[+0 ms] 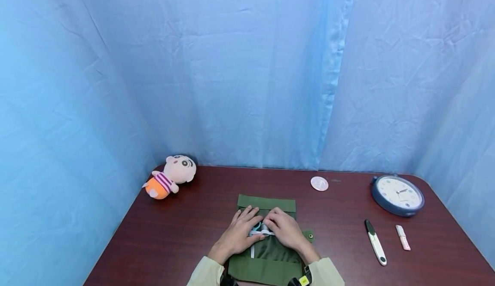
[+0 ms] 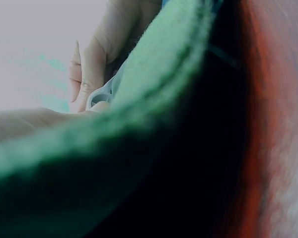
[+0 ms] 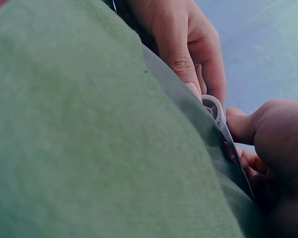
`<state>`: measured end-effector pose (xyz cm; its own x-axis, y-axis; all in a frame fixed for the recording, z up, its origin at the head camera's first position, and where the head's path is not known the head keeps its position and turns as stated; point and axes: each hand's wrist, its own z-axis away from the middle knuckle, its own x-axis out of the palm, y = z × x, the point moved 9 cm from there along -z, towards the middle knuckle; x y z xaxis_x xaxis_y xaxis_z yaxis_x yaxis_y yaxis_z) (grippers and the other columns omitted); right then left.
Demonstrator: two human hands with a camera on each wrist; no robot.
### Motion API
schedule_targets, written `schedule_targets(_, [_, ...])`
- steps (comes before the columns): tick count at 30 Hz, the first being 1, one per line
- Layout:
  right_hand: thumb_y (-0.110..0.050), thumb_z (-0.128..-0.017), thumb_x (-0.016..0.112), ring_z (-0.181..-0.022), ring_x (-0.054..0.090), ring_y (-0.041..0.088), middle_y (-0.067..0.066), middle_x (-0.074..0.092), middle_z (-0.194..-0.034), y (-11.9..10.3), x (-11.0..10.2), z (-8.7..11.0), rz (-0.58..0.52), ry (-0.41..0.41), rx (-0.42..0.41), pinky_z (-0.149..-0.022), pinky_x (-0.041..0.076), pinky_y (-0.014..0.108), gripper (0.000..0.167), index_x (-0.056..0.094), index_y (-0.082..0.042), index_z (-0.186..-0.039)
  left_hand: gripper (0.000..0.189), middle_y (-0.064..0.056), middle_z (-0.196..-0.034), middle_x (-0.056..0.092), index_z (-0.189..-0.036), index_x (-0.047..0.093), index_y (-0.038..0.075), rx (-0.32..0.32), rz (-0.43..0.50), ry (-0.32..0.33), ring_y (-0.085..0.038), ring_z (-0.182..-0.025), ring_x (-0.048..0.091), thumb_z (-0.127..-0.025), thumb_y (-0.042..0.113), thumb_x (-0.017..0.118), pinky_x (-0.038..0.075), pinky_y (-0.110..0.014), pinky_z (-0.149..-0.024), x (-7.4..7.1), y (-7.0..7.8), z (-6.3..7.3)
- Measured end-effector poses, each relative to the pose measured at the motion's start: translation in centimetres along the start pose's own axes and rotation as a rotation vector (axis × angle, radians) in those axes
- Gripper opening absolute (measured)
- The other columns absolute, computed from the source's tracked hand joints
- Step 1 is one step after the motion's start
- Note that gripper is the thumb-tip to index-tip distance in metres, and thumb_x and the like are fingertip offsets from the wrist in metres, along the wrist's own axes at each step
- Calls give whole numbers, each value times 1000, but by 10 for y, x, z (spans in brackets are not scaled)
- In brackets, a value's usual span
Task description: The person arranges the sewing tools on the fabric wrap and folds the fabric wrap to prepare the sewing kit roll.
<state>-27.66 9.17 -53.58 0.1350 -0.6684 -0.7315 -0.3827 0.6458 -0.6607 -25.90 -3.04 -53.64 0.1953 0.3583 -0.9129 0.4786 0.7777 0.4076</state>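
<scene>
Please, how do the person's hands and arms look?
The left hand and right hand are gloveless. The left sleeve and right sleeve are pale cream. A black left wristband and black right wristband show; the right one bears a yellow label.

Table (image 1: 185,243): fabric pouch (image 1: 267,271) upon it, left hand (image 1: 244,232) and right hand (image 1: 285,230) on pouch. From pouch: plush doll (image 1: 170,180) ten o'clock; disc (image 1: 319,183) one; clock (image 1: 399,195) two; slim tool (image 1: 375,243) three, capped stick (image 1: 403,238) beyond.

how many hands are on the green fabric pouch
2 on the green fabric pouch: the left hand on its left part, the right hand on its right part. No other hand shows.
</scene>
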Motion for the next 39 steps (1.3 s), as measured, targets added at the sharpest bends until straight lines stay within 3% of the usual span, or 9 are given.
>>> schedule_targets(7, [-36, -103, 52, -79, 54, 4, -7, 60, -99, -1, 4, 1, 65, -15, -9, -66, 42, 23, 25, 70, -24, -90, 54, -8, -160, 42, -143, 55, 21, -10, 16, -11, -30, -153, 32, -95, 46, 62, 28, -56, -123, 2, -1, 0])
schedule_targets(16, [-33, -104, 52, -83, 58, 6, -7, 62, -101, 0, 0, 1, -31, -15, -18, -71, 45, 24, 24, 70, -26, -90, 53, -8, -160, 42, -142, 56, 21, -6, 27, -11, -31, -152, 33, -96, 46, 62, 27, -57, -123, 2, -1, 0])
schedule_targets(25, [-29, -104, 53, -82, 56, 5, -7, 62, -100, -2, 4, 2, 50, -27, -27, -69, 45, 23, 22, 69, -26, -89, 54, -7, -159, 43, -142, 57, 21, -8, 8, -8, -30, -152, 34, -94, 46, 64, 29, -57, -122, 2, 0, 1])
schedule_targets(39, [-40, -104, 49, -80, 52, 4, -6, 60, -102, -1, 6, 0, 61, -54, -29, -67, 42, 23, 30, 68, -25, -86, 60, -8, -159, 44, -143, 56, 18, 1, 15, 2, -31, -152, 34, -92, 48, 68, 28, -57, -123, -1, 1, 0])
